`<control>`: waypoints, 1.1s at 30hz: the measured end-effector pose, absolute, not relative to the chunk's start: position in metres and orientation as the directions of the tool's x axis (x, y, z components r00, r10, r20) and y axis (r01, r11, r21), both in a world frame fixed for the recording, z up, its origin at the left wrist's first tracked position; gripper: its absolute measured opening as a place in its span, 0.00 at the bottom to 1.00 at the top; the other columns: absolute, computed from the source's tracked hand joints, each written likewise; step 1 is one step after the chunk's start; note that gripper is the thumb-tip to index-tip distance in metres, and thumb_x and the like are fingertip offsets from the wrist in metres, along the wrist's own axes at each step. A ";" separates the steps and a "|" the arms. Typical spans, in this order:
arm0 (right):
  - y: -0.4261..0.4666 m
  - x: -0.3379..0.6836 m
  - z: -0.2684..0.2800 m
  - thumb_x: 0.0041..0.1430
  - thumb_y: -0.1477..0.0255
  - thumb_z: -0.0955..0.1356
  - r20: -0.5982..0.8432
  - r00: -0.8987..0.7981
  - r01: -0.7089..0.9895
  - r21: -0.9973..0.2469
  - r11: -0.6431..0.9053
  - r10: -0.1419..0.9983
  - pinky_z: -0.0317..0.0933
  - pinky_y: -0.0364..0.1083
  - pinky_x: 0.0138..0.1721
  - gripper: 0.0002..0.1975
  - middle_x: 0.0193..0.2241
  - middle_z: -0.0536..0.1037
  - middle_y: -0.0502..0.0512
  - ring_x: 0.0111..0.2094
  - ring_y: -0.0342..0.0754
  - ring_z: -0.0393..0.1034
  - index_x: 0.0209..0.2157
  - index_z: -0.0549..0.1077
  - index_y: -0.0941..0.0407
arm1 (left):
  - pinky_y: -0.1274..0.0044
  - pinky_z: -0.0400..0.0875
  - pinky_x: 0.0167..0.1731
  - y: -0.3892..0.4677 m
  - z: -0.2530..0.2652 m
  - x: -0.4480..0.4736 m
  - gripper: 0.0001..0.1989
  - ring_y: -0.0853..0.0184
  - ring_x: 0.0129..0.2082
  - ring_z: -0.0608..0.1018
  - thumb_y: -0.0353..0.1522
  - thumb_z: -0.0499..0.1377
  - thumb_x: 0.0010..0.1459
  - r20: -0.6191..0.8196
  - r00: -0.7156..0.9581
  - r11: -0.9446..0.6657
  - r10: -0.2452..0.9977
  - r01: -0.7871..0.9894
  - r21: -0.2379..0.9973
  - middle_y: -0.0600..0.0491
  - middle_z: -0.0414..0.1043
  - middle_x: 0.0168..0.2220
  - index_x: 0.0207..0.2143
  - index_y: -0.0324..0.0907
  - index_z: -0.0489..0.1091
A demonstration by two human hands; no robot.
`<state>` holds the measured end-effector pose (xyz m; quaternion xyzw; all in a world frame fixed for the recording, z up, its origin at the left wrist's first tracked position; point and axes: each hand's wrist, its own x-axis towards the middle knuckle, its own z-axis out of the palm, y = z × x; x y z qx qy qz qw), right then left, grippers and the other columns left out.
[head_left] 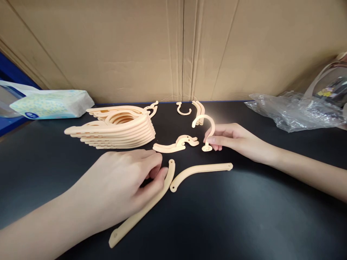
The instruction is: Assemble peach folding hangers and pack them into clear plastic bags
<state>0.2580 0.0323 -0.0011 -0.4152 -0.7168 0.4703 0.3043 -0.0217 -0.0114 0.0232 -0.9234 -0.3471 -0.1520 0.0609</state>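
My right hand [230, 139] pinches a cream plastic hanger hook [212, 124] upright between thumb and fingers, its round base at the bottom. My left hand [132, 173] has curled fingers and its thumb against a long curved hanger arm [141, 211]; the fingertips are partly hidden. A second curved hanger arm [202, 169] lies on the table just to the right, its holed end close to the first. Beyond them are shorter notched hanger pieces [176, 145], lying together between my hands.
A stack of cream hangers [116, 130] stands at the left on the black table [260, 216]. Farther back lie another hook [184, 112] and several curved pieces [200, 108]. A tissue pack [54, 104] is at far left, clear plastic bags [292, 112] at right, cardboard [130, 50] behind.
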 end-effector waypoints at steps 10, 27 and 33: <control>0.033 0.259 -0.002 0.59 0.61 0.72 0.040 -0.492 0.282 -0.938 0.203 0.870 0.62 0.43 0.33 0.13 0.25 0.72 0.48 0.28 0.42 0.63 0.30 0.75 0.56 | 0.76 0.53 0.16 -0.015 0.026 -0.019 0.08 0.70 0.16 0.65 0.27 0.52 0.51 0.194 0.814 -0.831 0.547 0.557 0.007 0.58 0.63 0.19 0.22 0.44 0.58; 0.031 0.248 0.000 0.56 0.65 0.73 0.029 -0.390 0.168 -0.981 0.102 0.920 0.59 0.44 0.34 0.09 0.27 0.73 0.48 0.30 0.43 0.65 0.30 0.74 0.56 | 0.80 0.46 0.16 0.012 -0.007 0.008 0.09 0.75 0.12 0.62 0.35 0.47 0.69 0.535 0.604 -0.724 0.590 0.689 0.021 0.64 0.60 0.16 0.38 0.42 0.65; 0.031 0.253 -0.002 0.57 0.69 0.73 0.081 -0.351 0.066 -0.992 0.111 0.933 0.59 0.44 0.35 0.10 0.30 0.76 0.48 0.31 0.43 0.67 0.36 0.69 0.54 | 0.79 0.50 0.19 0.012 -0.009 0.002 0.09 0.73 0.17 0.65 0.33 0.49 0.68 0.520 0.648 -0.772 0.557 0.634 0.037 0.60 0.65 0.21 0.39 0.42 0.67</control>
